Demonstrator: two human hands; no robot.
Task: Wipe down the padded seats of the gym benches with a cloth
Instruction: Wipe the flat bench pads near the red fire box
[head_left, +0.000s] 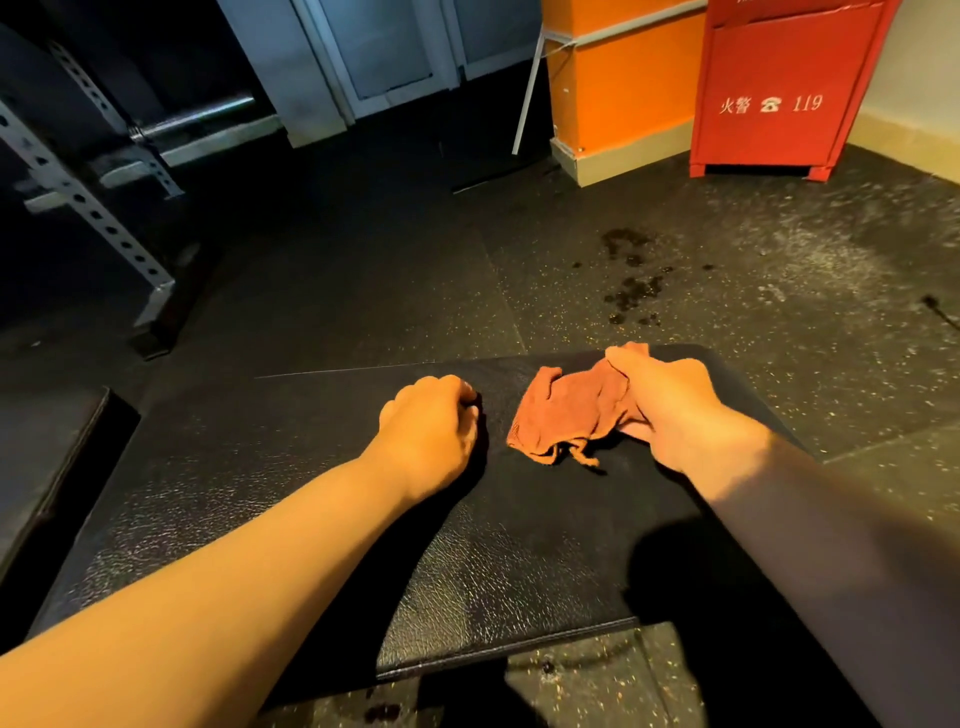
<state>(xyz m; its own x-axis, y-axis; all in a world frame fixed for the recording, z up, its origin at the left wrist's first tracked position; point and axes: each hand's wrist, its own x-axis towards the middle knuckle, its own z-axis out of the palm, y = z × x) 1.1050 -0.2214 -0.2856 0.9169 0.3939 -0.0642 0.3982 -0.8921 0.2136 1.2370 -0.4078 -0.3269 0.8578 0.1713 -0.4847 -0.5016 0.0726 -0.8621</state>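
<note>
the cloth (571, 410) is soft, limp and light, likely to bunch unless pressed flat, so a hold on its far edge suits dragging. it lies crumpled on the padded surface (519, 561), under and just left of the right hand (670, 405), which pinches its upper right part. the left hand (428, 431), just left of the cloth, rests curled into a fist on the surface, holding nothing, both forearms stretched forward.

You've got one orange cloth (571, 410) and two hands on the go, left hand (428, 431) and right hand (670, 410). One black padded seat (519, 561) under them, one red fire cabinet (779, 88), one orange pillar (618, 73), one drilled rack upright (78, 197).
</note>
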